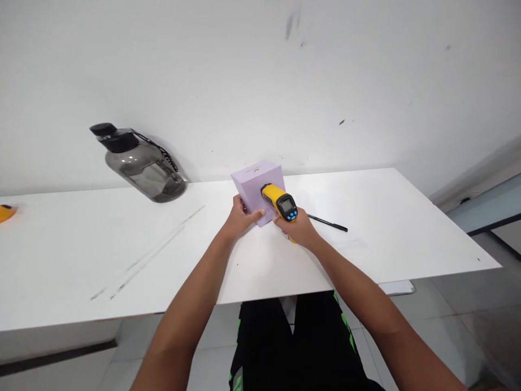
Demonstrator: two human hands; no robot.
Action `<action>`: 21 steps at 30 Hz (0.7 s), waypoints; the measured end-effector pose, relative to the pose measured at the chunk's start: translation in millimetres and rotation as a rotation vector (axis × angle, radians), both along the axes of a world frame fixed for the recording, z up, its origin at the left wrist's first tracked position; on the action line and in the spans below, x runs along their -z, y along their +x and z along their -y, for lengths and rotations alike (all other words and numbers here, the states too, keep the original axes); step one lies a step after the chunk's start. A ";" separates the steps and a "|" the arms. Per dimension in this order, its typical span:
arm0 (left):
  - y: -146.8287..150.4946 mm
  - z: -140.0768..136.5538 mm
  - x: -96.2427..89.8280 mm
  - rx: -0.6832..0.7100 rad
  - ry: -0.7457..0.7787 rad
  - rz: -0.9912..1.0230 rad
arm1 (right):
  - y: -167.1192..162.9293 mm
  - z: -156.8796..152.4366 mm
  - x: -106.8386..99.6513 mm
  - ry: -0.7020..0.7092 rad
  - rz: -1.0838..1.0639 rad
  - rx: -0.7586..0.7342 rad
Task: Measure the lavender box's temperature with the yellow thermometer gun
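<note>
My left hand [241,218] grips the lower left side of a pale purple box [254,187], its thumb lying across the front face. The box stands on the white table, tilted a little. In my right hand [302,227] is a yellow and black infrared thermometer [280,202], fingers wrapped round its handle. Its front end points at the box's front face, very near it; whether they touch I cannot tell. The small screen and blue buttons face me. A black pen [329,222] lies on the table just right of my right hand.
A grey see-through water bottle [146,168] with a black cap and strap stands at the back left by the wall. Part of an orange thing [6,213] shows at the far left edge. The white table [407,228] ends at the right above a tiled floor.
</note>
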State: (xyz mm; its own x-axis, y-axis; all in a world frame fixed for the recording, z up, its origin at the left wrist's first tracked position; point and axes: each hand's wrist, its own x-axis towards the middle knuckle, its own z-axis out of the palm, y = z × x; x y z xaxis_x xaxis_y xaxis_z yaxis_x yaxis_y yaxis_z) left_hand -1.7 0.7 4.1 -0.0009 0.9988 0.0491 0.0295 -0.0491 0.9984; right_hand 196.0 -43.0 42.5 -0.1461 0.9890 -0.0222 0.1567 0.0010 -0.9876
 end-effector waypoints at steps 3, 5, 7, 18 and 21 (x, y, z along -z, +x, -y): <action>0.6 0.6 -2.7 -0.010 -0.006 -0.001 | 0.1 -0.7 1.5 0.006 -0.004 0.000; 0.9 1.7 -4.0 -0.010 -0.012 0.001 | -0.4 -0.4 2.0 0.007 -0.011 0.009; 1.0 2.9 -4.6 -0.005 -0.018 0.015 | -1.1 0.6 1.6 0.002 -0.021 0.012; -0.4 3.6 -1.3 -0.013 -0.016 0.002 | -2.2 2.2 0.4 -0.017 0.022 0.024; -0.7 3.9 -2.0 0.007 -0.024 0.017 | -2.9 1.4 4.6 -0.008 0.013 0.027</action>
State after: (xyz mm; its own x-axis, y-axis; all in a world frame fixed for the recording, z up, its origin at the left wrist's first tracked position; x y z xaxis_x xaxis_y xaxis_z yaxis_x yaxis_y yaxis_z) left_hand -2.4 -3.2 6.1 0.0050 0.9997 0.0256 0.0125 -0.0257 0.9996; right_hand 193.1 -44.4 37.9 -0.1187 0.9924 -0.0318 0.1696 -0.0113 -0.9855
